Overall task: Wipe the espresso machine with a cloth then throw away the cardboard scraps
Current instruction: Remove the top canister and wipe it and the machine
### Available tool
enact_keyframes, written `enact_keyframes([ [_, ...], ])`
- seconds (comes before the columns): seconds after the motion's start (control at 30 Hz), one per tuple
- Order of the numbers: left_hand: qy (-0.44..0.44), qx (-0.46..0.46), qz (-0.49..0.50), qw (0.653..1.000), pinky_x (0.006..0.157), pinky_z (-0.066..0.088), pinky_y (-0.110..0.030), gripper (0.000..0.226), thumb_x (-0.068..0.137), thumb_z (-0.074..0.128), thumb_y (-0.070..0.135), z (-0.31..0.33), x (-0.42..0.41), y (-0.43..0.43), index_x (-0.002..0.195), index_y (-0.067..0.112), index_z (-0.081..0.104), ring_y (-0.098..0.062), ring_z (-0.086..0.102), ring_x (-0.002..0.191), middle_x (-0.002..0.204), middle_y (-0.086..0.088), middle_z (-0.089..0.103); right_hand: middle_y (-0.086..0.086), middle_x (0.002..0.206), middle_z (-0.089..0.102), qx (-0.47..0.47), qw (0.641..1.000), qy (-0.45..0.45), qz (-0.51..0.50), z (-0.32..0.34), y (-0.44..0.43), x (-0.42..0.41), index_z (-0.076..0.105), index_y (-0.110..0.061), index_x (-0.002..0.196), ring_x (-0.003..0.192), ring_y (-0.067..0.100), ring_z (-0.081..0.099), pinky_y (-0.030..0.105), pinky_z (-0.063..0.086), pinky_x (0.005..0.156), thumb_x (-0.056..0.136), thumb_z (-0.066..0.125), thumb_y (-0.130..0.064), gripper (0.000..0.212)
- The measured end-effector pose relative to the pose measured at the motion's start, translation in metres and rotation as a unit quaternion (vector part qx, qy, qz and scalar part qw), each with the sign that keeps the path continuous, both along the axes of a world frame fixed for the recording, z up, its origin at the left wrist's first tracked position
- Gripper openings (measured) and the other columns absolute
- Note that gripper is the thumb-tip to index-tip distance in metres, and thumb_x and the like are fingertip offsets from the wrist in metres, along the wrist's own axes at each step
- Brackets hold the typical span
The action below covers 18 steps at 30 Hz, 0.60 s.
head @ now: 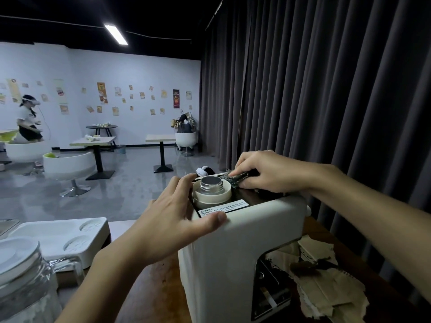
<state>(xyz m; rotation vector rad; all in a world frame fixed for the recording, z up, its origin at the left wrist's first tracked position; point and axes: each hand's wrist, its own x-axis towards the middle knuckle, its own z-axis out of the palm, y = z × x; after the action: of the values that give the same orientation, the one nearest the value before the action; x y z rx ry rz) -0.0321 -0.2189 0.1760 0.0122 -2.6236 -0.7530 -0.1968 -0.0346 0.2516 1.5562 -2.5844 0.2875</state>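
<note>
Grey curtain [326, 89] hangs full height behind the work, on the right. Dark wooden bench [161, 292] below it carries everything. Espresso machine [245, 241], cream body with a dark top panel, stands on the bench toward its right end. Cardboard scraps [326, 290], torn brown pieces, lie heaped on the bench against the machine's right side, some reaching in under its overhang; none lifted. White moulded tray [58, 238] sits well off to the left, with a glass jar [23, 276] nearer the camera at bottom left. Left grip [168, 220]: fingers straight and spread, laid over the machine's top left edge, thumb along the front lip just below the warning label [221, 207]; it braces the machine and holds nothing. Right grip [263, 171]: fingers curled and clamped on the cloth [238, 177], a dark bunched rag pressed onto the rear of the top panel, just right of the metal filler neck [211, 183] in its cream collar. Judgement: the first step is in hand, wiping on the machine's top. How much of the top is already covered cannot be told; front and sides give no sign either way. Left to do: finish the wipe, put down the cloth, gather every scrap and bin it. No bin shows near the bench.
</note>
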Motion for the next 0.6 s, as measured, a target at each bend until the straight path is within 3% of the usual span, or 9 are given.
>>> enact_keyframes([
  [0.13, -0.004, -0.001, 0.000, 1.000, 0.092, 0.042, -0.031, 0.099, 0.058, 0.035, 0.100, 0.000, 0.000, 0.000, 0.142, 0.050, 0.016, 0.002, 0.047, 0.105, 0.116, 0.034, 0.035, -0.011, 0.124, 0.056, -0.005, 1.000, -0.010, -0.013, 0.001, -0.025, -0.009, 0.064, -0.030, 0.127, 0.120, 0.011, 0.049, 0.039, 0.030, 0.111, 0.093, 0.064, -0.027, 0.034],
  [0.23, -0.004, 0.001, -0.002, 1.000, 0.096, 0.043, -0.037, 0.090, 0.059, 0.035, 0.100, 0.001, 0.000, 0.001, 0.136, 0.057, 0.015, 0.004, 0.047, 0.105, 0.118, 0.039, 0.032, -0.007, 0.124, 0.057, -0.012, 0.999, -0.029, -0.016, 0.000, -0.035, -0.013, 0.065, -0.029, 0.126, 0.121, 0.013, 0.050, 0.037, 0.034, 0.110, 0.092, 0.065, -0.026, 0.034],
  [0.43, -0.001, 0.006, 0.001, 1.000, 0.103, 0.042, -0.043, 0.104, 0.055, 0.031, 0.105, 0.000, 0.001, 0.000, 0.143, 0.052, 0.014, -0.001, 0.047, 0.109, 0.120, 0.043, 0.031, -0.017, 0.137, 0.049, 0.045, 0.999, -0.023, -0.020, 0.003, -0.019, -0.002, 0.054, -0.038, 0.135, 0.130, 0.011, 0.043, 0.037, 0.028, 0.115, 0.094, 0.051, -0.021, 0.045],
  [0.6, 0.008, 0.039, -0.002, 0.999, 0.097, 0.036, -0.028, 0.110, 0.053, 0.038, 0.105, -0.005, 0.001, -0.004, 0.145, 0.048, 0.018, 0.001, 0.041, 0.120, 0.121, 0.040, 0.031, -0.017, 0.129, 0.052, 0.054, 0.998, 0.036, 0.016, 0.003, 0.020, 0.024, 0.054, -0.036, 0.137, 0.120, 0.005, 0.049, 0.030, 0.036, 0.107, 0.098, 0.052, -0.028, 0.039],
])
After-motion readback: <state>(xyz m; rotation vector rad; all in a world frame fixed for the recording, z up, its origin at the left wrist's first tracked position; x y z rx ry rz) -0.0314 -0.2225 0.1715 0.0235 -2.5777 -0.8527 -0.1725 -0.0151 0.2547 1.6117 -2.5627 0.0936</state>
